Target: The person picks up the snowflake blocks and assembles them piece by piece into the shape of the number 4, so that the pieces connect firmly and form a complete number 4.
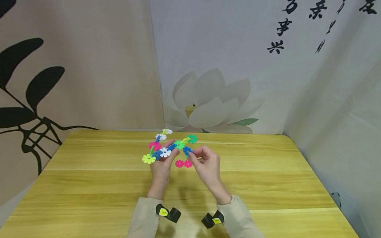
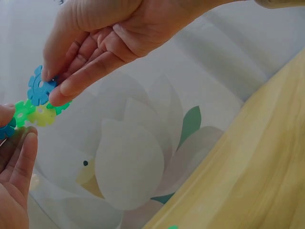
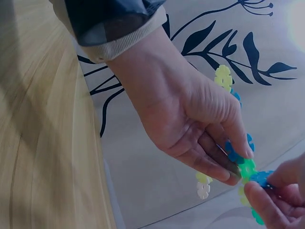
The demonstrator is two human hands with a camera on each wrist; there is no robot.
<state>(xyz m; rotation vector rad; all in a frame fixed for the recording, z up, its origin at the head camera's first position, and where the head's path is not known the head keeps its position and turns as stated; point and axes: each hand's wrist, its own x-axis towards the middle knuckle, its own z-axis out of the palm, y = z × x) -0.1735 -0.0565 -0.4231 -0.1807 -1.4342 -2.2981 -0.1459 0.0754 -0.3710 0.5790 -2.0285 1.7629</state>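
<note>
A chain of interlocking plastic snowflake discs is held above the table, with a yellow-green disc (image 1: 149, 158), a white disc (image 1: 165, 152) and a pink disc (image 1: 154, 146) on its left side. My left hand (image 1: 161, 169) grips the chain near a green disc (image 3: 247, 168), thumb on one side and fingers on the other. Between thumb and fingertips, my right hand (image 1: 209, 166) pinches a blue disc (image 2: 42, 89). That disc's edge meets the green one in the right wrist view. A yellow disc (image 2: 43, 116) and a second green disc (image 1: 192, 138) extend beyond it.
Two pink discs (image 1: 184, 163) show between the hands, below the blue disc. The wooden table (image 1: 115, 183) runs back to a printed curtain (image 1: 123, 64). Black wrist cameras (image 1: 212, 219) are strapped at both sleeves. A small green bit (image 2: 173, 227) shows at the left wrist view's bottom edge.
</note>
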